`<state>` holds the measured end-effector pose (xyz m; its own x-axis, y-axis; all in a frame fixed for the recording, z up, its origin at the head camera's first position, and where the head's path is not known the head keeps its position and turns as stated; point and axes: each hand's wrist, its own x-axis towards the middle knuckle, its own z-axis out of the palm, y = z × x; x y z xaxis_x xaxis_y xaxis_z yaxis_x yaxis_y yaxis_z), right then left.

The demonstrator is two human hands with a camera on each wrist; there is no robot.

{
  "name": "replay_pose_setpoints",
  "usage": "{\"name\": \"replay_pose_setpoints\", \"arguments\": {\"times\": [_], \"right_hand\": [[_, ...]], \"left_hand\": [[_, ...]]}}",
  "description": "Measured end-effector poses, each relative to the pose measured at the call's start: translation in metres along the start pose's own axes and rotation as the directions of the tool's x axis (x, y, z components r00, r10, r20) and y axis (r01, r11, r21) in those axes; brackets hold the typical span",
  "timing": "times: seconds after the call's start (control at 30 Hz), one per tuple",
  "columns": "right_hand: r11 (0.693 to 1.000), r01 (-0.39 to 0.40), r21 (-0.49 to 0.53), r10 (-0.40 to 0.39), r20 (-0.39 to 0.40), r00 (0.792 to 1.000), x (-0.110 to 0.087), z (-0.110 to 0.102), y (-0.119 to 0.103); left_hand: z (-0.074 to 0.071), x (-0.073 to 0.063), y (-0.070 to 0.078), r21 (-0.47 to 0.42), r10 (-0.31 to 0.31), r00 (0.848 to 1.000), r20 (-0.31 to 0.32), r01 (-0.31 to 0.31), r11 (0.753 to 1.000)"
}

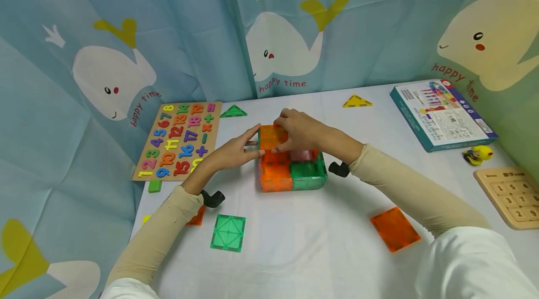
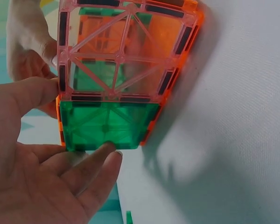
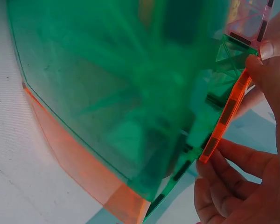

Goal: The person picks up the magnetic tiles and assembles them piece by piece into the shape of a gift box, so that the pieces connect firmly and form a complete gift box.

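A low box of translucent magnetic tiles stands mid-table, with orange tiles [image 1: 276, 184] and green tiles [image 1: 309, 182] on its near side. My right hand [image 1: 305, 130] reaches over its back and pinches an orange tile [image 3: 226, 116] between thumb and fingers, against a green edge. At the box's left side is my left hand [image 1: 233, 151], its thumb at the edge of a pink tile [image 2: 116, 58] and its extended fingers touching a green tile [image 2: 107, 126]. The right hand covers part of the top in the head view.
Loose tiles lie around: a green square [image 1: 228, 232], an orange square [image 1: 396, 229], a green triangle [image 1: 233, 111] and a yellow triangle [image 1: 357, 101]. A number board [image 1: 177, 142] is at left. A boxed set [image 1: 444, 114], small toy [image 1: 477, 154] and wooden number tray [image 1: 511, 196] occupy the right.
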<state>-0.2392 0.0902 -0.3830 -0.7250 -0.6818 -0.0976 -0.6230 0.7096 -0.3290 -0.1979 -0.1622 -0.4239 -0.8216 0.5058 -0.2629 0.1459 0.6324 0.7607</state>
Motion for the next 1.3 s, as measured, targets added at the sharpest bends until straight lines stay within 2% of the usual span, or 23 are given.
{"name": "replay_pose_setpoints", "arguments": {"times": [0.2, 0.33, 0.43, 0.57, 0.67, 0.87, 1.0, 1.07, 1.1, 1.17, 1.3], "right_hand": [[1.000, 0.001, 0.007, -0.001, 0.003, 1.000, -0.007, -0.002, 0.003], [0.999, -0.017, 0.046, 0.019, -0.025, 1.000, -0.019, -0.012, 0.009], [0.995, -0.053, 0.080, 0.059, -0.072, 0.996, -0.040, -0.022, 0.018], [0.985, -0.142, 0.102, 0.155, -0.126, 0.980, -0.080, -0.030, 0.036], [0.964, -0.240, 0.111, 0.252, -0.103, 0.962, -0.116, -0.031, 0.049], [0.904, -0.409, 0.125, 0.403, 0.066, 0.913, -0.191, -0.014, 0.067], [0.858, -0.501, 0.117, 0.474, 0.196, 0.858, -0.232, 0.010, 0.071], [0.834, -0.539, 0.119, 0.504, 0.234, 0.831, -0.248, 0.022, 0.070], [0.820, -0.560, 0.119, 0.522, 0.245, 0.817, -0.255, 0.028, 0.069], [0.801, -0.585, 0.124, 0.549, 0.237, 0.802, -0.266, 0.039, 0.066], [0.778, -0.620, 0.099, 0.598, 0.185, 0.780, -0.284, 0.058, 0.056]], "left_hand": [[0.000, -0.002, 0.003, 0.019, 0.017, 1.000, -0.011, -0.016, 1.000], [0.001, -0.003, 0.005, 0.014, 0.022, 1.000, -0.021, -0.022, 1.000], [0.001, -0.003, 0.006, 0.027, 0.020, 0.999, -0.030, -0.019, 0.999], [0.004, 0.000, 0.006, 0.040, 0.017, 0.999, -0.036, -0.016, 0.999], [0.005, 0.001, 0.006, 0.042, 0.008, 0.999, -0.042, -0.006, 0.999], [0.008, 0.002, 0.008, 0.057, -0.007, 0.997, -0.079, 0.011, 0.998], [0.009, 0.002, 0.011, 0.076, -0.007, 0.995, -0.104, 0.015, 0.997], [0.008, 0.001, 0.011, 0.078, -0.004, 0.994, -0.107, 0.013, 0.997], [0.008, 0.001, 0.012, 0.078, -0.002, 0.994, -0.108, 0.011, 0.997], [0.008, 0.001, 0.013, 0.075, -0.002, 0.994, -0.108, 0.010, 0.997], [0.009, 0.001, 0.014, 0.064, -0.010, 0.994, -0.111, 0.017, 0.998]]}}
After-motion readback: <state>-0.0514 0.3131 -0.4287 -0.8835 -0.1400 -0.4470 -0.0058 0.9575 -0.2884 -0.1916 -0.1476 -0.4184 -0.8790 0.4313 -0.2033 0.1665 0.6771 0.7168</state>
